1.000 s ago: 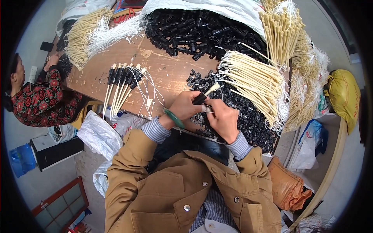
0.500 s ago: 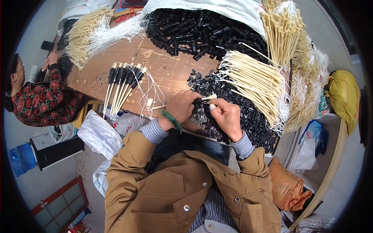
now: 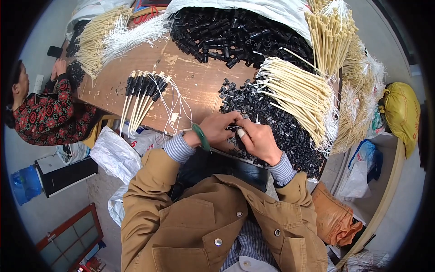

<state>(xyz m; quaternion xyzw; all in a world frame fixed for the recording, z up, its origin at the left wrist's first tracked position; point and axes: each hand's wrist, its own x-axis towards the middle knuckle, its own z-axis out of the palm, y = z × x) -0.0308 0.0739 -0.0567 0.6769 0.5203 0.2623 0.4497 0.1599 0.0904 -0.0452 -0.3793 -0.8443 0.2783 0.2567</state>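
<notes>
Both of my hands meet at the table's near edge, fingertips pressed together. My left hand (image 3: 216, 128), with a green bangle on its wrist, is closed; the cream stick seen in it a moment before is mostly hidden by the fingers. My right hand (image 3: 260, 139), a pale wrap on its thumb, pinches at a thin white cord (image 3: 233, 127) that loops between the fingertips. Beneath and beyond them spreads a heap of small black plastic pieces (image 3: 290, 131). To the left lie several cream sticks with black sleeves (image 3: 145, 90) and trailing white cords.
A bundle of cream sticks (image 3: 297, 97) rests on the black heap. Behind lies a white sack (image 3: 253, 8) spilling black tubes (image 3: 217, 34). More stick bundles (image 3: 333, 41) stand at the right. Another person (image 3: 45, 109) sits at the far left, hands at the table.
My right hand has moved slightly left, and my left hand slightly right, so the fingertips now meet. The stick's cream ends, visible before, are now hidden.
</notes>
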